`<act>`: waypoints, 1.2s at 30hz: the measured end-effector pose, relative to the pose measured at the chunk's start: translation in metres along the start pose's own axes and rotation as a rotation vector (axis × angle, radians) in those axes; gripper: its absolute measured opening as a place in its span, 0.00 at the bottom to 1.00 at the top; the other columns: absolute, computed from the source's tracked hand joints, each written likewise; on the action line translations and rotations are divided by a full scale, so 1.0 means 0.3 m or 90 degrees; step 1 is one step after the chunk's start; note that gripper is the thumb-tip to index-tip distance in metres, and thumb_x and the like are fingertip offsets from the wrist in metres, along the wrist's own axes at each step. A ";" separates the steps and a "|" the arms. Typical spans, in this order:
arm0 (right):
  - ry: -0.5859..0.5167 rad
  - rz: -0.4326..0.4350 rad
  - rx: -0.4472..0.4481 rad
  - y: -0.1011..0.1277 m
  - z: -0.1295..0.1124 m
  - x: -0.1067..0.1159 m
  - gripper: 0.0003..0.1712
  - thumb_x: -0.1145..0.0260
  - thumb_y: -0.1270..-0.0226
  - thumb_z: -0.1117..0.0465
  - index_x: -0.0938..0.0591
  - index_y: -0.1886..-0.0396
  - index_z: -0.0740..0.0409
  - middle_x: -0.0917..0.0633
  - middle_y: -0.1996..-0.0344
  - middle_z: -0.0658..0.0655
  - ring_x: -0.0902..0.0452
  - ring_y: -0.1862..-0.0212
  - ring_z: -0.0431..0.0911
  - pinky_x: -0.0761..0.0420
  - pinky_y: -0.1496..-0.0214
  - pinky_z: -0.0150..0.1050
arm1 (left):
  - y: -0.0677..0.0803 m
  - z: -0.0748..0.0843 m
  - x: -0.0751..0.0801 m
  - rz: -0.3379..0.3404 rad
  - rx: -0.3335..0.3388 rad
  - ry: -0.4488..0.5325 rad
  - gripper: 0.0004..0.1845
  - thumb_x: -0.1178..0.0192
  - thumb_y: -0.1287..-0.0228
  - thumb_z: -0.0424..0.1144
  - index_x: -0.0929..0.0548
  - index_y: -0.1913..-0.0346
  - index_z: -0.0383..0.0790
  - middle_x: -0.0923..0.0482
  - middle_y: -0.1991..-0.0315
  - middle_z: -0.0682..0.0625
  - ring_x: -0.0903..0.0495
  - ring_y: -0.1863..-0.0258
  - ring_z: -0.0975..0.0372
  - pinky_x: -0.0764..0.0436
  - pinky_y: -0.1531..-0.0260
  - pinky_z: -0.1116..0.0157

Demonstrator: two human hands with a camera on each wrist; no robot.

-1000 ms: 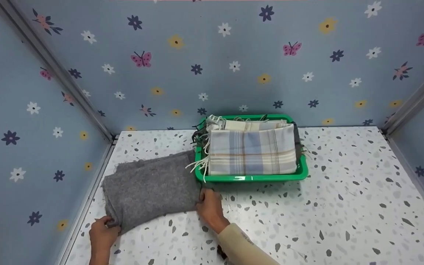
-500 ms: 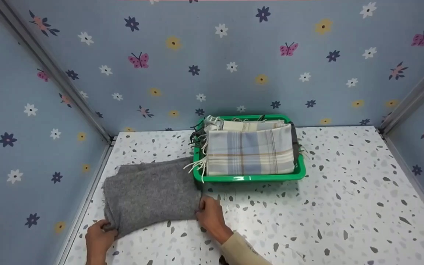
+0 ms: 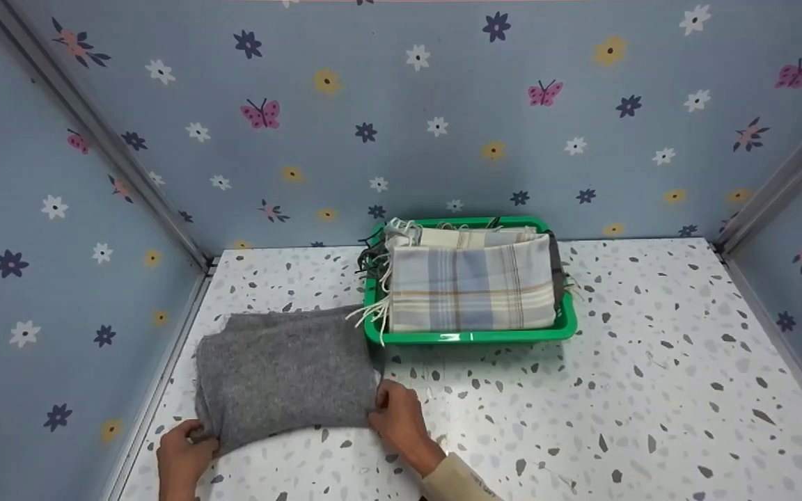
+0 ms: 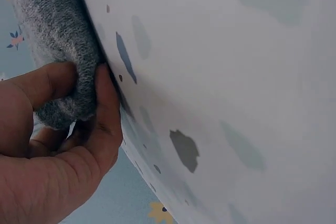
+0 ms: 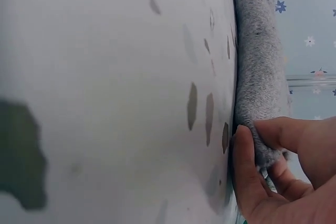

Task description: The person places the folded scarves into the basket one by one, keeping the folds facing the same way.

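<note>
A folded grey woolly cloth lies on the speckled table, left of the green basket. My left hand pinches its near left corner; in the left wrist view the thumb and fingers of that hand close on the thick folded edge. At the near right corner my right hand pinches the cloth between thumb and fingers, also plain in the right wrist view, where the cloth runs along the tabletop. Its far right end lies against the basket's left side, partly hidden there.
The green basket stands against the back wall, holding folded plaid fringed cloths and a dark one. Pale fringe hangs over its left rim. Flower-patterned walls enclose the speckled white table at the back and both sides.
Both hands have drawn the grey cloth a little toward the near edge, the right side more than the left. Both still pinch its corners. The view has shifted slightly.
</note>
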State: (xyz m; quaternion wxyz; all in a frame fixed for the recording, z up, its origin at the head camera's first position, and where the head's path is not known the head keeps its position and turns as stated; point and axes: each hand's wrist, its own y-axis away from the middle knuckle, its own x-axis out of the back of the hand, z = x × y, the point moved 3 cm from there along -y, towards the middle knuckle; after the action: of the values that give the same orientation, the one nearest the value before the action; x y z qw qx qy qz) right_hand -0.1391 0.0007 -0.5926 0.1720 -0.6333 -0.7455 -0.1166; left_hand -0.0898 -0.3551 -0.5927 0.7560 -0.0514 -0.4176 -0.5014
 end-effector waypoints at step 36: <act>0.092 0.123 0.002 -0.150 -0.045 -0.050 0.24 0.25 0.41 0.76 0.20 0.44 0.75 0.13 0.52 0.73 0.15 0.46 0.65 0.17 0.44 0.56 | -0.117 0.106 0.039 0.065 -0.083 -0.020 0.22 0.39 0.29 0.32 0.23 0.38 0.21 0.22 0.43 0.24 0.19 0.53 0.35 0.22 0.57 0.42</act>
State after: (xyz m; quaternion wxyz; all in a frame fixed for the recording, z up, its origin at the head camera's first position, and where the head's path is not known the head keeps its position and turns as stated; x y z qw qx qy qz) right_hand -0.1799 -0.0259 -0.5844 0.2366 -0.6919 -0.6668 -0.1438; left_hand -0.1346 -0.3649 -0.5760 0.7690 -0.1298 -0.3925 -0.4875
